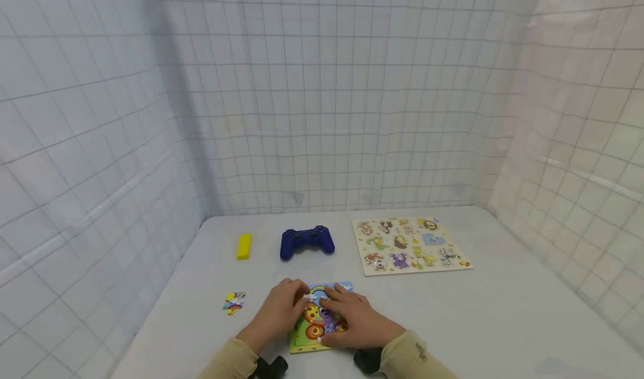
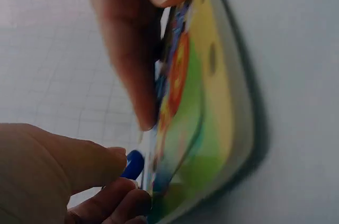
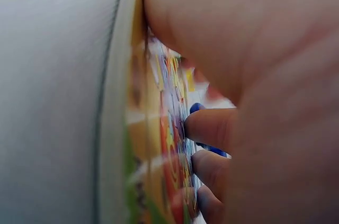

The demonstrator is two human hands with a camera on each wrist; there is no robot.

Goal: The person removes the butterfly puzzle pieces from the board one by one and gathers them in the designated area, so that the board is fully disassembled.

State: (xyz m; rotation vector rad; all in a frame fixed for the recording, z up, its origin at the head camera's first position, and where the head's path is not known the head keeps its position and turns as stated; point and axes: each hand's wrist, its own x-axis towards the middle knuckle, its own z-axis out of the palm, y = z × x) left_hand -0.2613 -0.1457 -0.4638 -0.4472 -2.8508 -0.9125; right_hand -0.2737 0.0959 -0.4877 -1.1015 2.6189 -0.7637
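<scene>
A small, brightly coloured jigsaw puzzle (image 1: pixel 303 340) in a yellow-green frame lies flat on the table, under both hands. My left hand (image 1: pixel 282 311) is at its upper left edge, thumb and fingertips bent close together; I cannot tell whether a piece is between them. Across the right part of the picture my right hand (image 1: pixel 354 318) rests, fingers spread and fairly straight, fingertips on the surface. Its thumb (image 3: pixel 180 15) lies at the near border of the frame. A loose puzzle piece cluster (image 1: pixel 234 302) with a rainbow print lies left of the left hand.
Beyond the hands a dark blue game controller (image 1: pixel 307 241) sits on the white table (image 1: pixel 503 312). A yellow block (image 1: pixel 244 246) lies to its left. At the back right is a wooden animal puzzle board (image 1: pixel 407 245). White grid-patterned curtains (image 1: pixel 332 99) surround the table's back and sides.
</scene>
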